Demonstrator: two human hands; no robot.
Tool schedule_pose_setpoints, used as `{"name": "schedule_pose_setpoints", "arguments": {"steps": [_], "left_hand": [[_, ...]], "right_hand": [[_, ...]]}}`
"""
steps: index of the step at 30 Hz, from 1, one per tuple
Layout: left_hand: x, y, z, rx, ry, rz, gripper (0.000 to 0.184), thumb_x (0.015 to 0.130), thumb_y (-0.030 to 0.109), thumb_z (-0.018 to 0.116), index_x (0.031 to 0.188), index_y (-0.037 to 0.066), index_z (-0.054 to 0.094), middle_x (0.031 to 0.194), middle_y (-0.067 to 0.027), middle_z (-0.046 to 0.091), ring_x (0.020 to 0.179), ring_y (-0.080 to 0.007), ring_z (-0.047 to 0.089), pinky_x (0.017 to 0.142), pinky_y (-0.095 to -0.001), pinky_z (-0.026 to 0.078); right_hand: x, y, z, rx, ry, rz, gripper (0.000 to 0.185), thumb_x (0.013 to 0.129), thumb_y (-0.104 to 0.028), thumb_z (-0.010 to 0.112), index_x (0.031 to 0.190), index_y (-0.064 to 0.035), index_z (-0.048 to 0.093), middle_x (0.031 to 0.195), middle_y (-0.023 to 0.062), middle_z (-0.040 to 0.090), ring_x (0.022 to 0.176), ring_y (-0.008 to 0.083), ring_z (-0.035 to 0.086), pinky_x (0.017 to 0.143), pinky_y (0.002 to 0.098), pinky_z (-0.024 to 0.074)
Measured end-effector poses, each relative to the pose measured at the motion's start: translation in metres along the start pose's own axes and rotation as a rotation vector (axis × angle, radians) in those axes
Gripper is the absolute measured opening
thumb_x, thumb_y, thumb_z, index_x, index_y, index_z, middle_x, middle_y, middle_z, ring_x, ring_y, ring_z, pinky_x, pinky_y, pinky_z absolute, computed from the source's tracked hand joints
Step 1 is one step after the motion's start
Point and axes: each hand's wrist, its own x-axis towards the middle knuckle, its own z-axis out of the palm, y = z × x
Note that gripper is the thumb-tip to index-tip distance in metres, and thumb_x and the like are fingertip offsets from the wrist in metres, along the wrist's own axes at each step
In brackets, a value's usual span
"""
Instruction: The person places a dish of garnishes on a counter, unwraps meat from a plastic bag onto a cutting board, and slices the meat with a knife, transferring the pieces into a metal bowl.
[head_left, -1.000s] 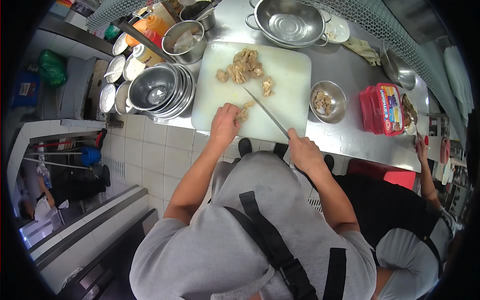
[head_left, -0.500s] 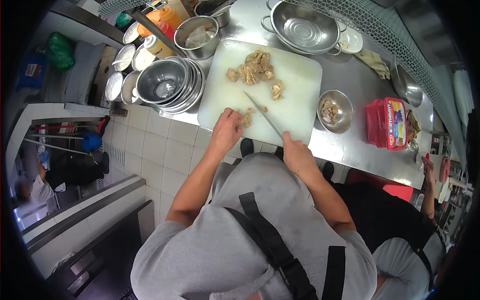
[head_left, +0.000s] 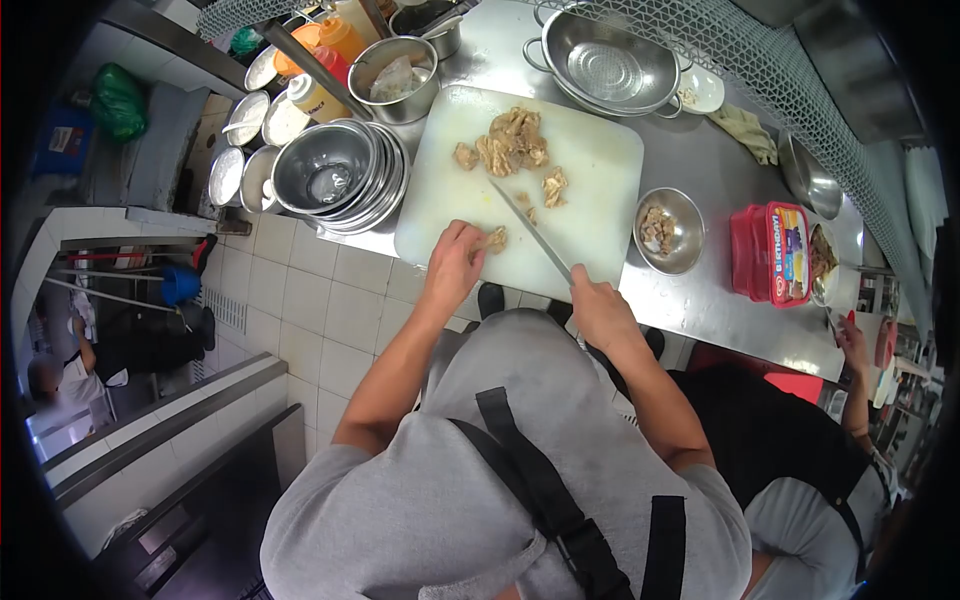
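A white cutting board [head_left: 590,150] lies on the metal counter in front of me. My right hand [head_left: 602,308] is closed round the handle of a knife [head_left: 537,236], its blade slanting up and left over the board. At the board's near left, my left hand [head_left: 456,258] has its fingers closed on a small piece of cooked meat [head_left: 496,239]. A pile of brownish meat [head_left: 513,140] sits on the far part of the board, with a separate chunk [head_left: 554,186] to its right. Small scraps [head_left: 528,208] lie close to the blade.
Right of the board stands a steel bowl [head_left: 689,245] with cut pieces inside. Further right is a red tub [head_left: 755,257]. Stacked steel bowls [head_left: 325,165] stand at left, a colander [head_left: 610,62] behind. A co-worker's hand [head_left: 853,345] is at far right.
The knife and my right hand have shifted slightly right and down. Less meat shows beside my left fingers, and the scraps near the blade have moved a little away from me.
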Motion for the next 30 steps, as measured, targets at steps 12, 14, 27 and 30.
{"name": "schedule_pose_setpoints", "arguments": {"steps": [12,14,27,30], "left_hand": [[0.016,0.002,0.006,0.097,0.002,0.179,0.020,0.075,-0.005,0.067,0.094,0.004,0.064,0.096,-0.0103,0.059,0.088,-0.0327,0.056,0.077,-0.0404,0.049],[0.020,-0.002,0.009,0.085,0.016,0.190,0.021,0.075,-0.005,0.067,0.094,0.004,0.064,0.095,-0.0106,0.059,0.087,-0.0329,0.057,0.077,-0.0407,0.049],[0.000,0.008,0.029,-0.097,0.134,-0.070,0.023,0.076,-0.004,0.065,0.098,-0.001,0.060,0.093,-0.0175,0.055,0.068,-0.0305,0.059,0.061,-0.0381,0.050],[0.003,0.008,0.031,0.003,0.148,-0.025,0.024,0.075,-0.005,0.063,0.098,-0.001,0.059,0.092,-0.0171,0.055,0.068,-0.0300,0.060,0.062,-0.0382,0.051]], "right_hand": [[-0.021,-0.020,-0.023,-0.160,-0.191,0.006,0.026,0.093,-0.005,0.041,0.119,-0.0040,0.042,0.095,0.0293,0.066,0.092,0.0469,0.066,0.082,0.0540,0.0526],[-0.004,-0.007,0.004,-0.120,-0.115,-0.058,0.026,0.092,-0.005,0.041,0.119,-0.0037,0.042,0.095,0.0297,0.065,0.091,0.0479,0.065,0.081,0.0544,0.0521],[-0.020,-0.020,0.000,-0.048,-0.032,-0.046,0.026,0.091,-0.005,0.040,0.117,-0.0023,0.041,0.089,0.0315,0.064,0.087,0.0512,0.064,0.077,0.0580,0.0504],[-0.038,-0.016,0.009,-0.030,-0.023,-0.046,0.026,0.092,-0.006,0.040,0.117,-0.0017,0.042,0.089,0.0316,0.064,0.086,0.0516,0.064,0.077,0.0584,0.0502]]}}
